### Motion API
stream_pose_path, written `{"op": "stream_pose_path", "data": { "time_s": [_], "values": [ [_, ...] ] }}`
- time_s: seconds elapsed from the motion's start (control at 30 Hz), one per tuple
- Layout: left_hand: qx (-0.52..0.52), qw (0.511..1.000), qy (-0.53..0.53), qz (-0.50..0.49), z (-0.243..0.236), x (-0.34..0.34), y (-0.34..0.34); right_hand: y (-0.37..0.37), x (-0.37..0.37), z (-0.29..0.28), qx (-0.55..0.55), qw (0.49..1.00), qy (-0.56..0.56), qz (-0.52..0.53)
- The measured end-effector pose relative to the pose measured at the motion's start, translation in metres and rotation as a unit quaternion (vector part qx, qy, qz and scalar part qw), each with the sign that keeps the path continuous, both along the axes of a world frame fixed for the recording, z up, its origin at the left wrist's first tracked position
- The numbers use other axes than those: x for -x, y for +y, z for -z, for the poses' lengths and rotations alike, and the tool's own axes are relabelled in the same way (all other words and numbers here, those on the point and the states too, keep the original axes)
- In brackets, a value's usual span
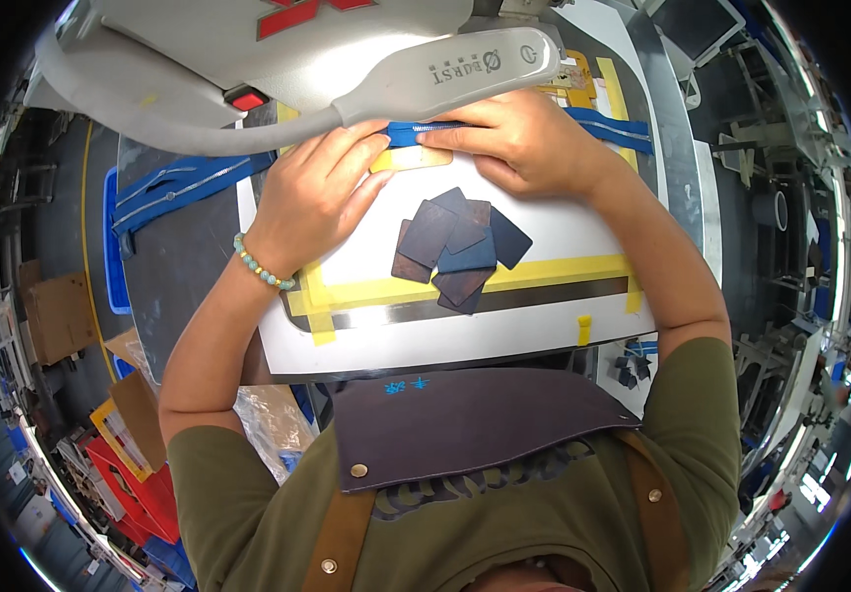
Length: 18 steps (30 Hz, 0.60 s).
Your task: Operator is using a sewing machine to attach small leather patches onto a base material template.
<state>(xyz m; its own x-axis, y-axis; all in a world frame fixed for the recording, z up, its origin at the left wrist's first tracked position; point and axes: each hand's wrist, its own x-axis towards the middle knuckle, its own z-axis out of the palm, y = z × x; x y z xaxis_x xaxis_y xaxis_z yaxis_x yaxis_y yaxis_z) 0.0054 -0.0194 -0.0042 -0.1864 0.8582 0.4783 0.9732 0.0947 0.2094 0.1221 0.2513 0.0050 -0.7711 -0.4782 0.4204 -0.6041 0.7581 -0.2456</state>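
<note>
A worker in an olive shirt [504,533] and dark apron [475,419] bends over a desk [174,261], working a long blue zipper [412,131] beneath a grey machine [189,35] and its curved grey lamp [455,74]. The zipper runs across the far side of the white sheet [366,232], its left end trailing over the bare desk and its right end lying past the right wrist, with the middle stretch exposed between the two hands. The left hand [317,187], below a beaded bracelet [261,263], is half open, fingers bent and fingertips at the zipper, thumb apart. The right hand [534,143] is loosely bent, its index finger reaching along the zipper and its thumb set lower; the lamp hides the other fingertips, and whether either hand has the zipper pinched or merely pressed cannot be told. Just nearer the worker, a pale tan strip [416,158] lies against the zipper's edge. A loose pile of dark squares [460,247] rests on the sheet, partly overlapping yellow tape [564,270]. The step in hand appears to be lining up the zipper; the next move would seem to call for even tension from both sides, the band flat and straight, and fingertips well placed.
</note>
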Motion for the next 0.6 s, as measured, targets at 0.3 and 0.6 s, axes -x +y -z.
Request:
{"op": "stream_pose_path", "data": {
  "time_s": [0.3,0.6],
  "values": [
    [0.000,1.000,-0.003,-0.014,0.002,0.002,-0.002,0.005,-0.002,-0.002,-0.016,1.000,-0.003,-0.001],
    [-0.060,0.997,0.024,-0.039,0.003,0.002,-0.004,-0.006,-0.002,0.004,0.003,1.000,-0.014,0.012]
  ]
}}
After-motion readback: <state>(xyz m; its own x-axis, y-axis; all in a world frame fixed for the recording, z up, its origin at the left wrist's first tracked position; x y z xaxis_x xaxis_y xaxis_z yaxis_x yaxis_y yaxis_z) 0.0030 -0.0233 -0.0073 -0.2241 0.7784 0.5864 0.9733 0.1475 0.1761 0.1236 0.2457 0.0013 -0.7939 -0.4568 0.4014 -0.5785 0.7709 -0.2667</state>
